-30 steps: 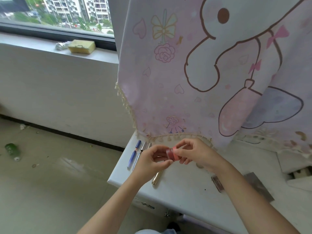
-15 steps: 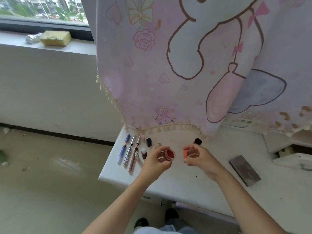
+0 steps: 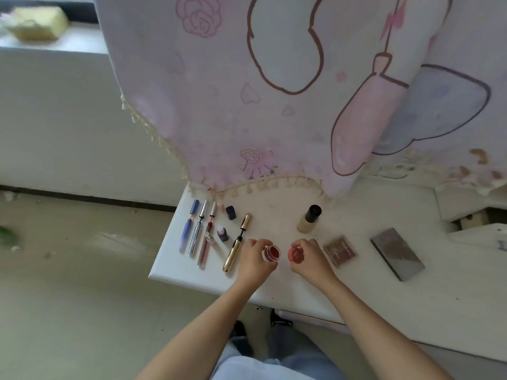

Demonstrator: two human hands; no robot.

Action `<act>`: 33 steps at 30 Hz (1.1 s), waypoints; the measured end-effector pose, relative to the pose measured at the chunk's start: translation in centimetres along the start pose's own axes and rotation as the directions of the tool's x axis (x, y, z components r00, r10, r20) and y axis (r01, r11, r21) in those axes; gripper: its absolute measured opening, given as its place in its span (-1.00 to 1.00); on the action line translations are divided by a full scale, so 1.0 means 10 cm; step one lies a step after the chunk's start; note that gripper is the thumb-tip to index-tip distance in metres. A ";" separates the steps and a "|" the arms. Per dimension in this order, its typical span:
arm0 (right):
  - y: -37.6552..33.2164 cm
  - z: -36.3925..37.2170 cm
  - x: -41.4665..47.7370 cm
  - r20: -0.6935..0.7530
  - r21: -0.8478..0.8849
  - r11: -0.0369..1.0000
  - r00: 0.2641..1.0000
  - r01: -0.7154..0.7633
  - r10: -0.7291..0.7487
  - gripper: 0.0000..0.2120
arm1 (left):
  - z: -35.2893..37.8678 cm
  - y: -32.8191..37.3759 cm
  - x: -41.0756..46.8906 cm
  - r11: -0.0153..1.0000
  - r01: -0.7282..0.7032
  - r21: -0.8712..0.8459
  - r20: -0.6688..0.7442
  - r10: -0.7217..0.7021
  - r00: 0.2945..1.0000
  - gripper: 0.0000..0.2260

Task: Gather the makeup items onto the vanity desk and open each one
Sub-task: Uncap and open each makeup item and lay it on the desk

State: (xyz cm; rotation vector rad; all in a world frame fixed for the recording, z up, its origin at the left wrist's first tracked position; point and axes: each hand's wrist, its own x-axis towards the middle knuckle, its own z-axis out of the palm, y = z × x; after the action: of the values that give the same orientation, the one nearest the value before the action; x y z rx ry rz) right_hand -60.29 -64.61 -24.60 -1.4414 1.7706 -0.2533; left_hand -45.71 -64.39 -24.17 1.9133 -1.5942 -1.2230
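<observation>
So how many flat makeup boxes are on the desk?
2. A brown box lies just right of the right hand; a grey box lies further right. The hanging cloth could hide more.

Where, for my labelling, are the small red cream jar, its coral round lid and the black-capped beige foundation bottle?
small red cream jar (image 3: 273, 252): head view, open top.
coral round lid (image 3: 296, 255): head view, inner face.
beige foundation bottle (image 3: 306, 224): head view, beige body.

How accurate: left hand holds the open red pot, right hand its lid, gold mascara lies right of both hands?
Wrong side: head view shows the gold mascara left of both hands. The pot in left hand, lid in right hand: correct.
</observation>
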 end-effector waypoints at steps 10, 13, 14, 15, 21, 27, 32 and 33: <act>0.00 0.14 0.16 0.042 -0.256 0.964 0.997 0.069 -0.060 -0.58 | 0.08 -0.09 0.19 0.971 0.030 0.236 -0.036 -0.023 0.999 -0.66; -0.02 0.16 0.19 0.042 -0.276 0.957 0.996 0.090 -0.081 -0.60 | 0.09 -0.13 0.20 0.971 0.047 0.234 -0.035 -0.040 0.999 -0.66; -0.02 0.17 0.20 0.044 -0.284 0.954 0.995 0.096 -0.087 -0.61 | 0.09 -0.13 0.20 0.971 0.052 0.236 -0.034 -0.045 0.998 -0.65; -0.02 0.17 0.20 0.048 -0.293 0.951 0.995 0.102 -0.092 -0.61 | 0.09 -0.14 0.20 0.970 0.056 0.238 -0.032 -0.050 0.998 -0.65; -0.04 0.15 0.19 0.077 -0.324 0.941 0.994 0.101 -0.080 -0.52 | 0.08 -0.13 0.20 0.960 0.057 0.274 -0.006 -0.058 0.998 -0.60; -0.21 -0.17 -0.01 -0.245 -0.190 0.968 0.946 0.167 -0.211 -0.61 | -0.08 -0.07 0.10 0.981 -0.011 0.194 0.031 0.005 1.000 -0.46; -0.32 -0.60 0.16 -0.442 -0.139 0.987 0.887 0.083 -0.137 -0.58 | -0.33 0.03 0.04 0.996 -0.055 0.066 0.004 0.055 0.998 -0.47; -0.32 -0.64 0.21 -0.394 -0.164 0.985 0.912 0.052 -0.113 -0.56 | -0.38 0.06 0.04 0.997 -0.060 0.056 -0.009 0.061 0.998 -0.47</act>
State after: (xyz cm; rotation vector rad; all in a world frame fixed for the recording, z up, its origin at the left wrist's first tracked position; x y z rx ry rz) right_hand -62.44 -69.61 -19.45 -1.6641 2.0961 -0.5019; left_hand -43.04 -65.85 -21.77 1.8874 -1.6851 -1.1525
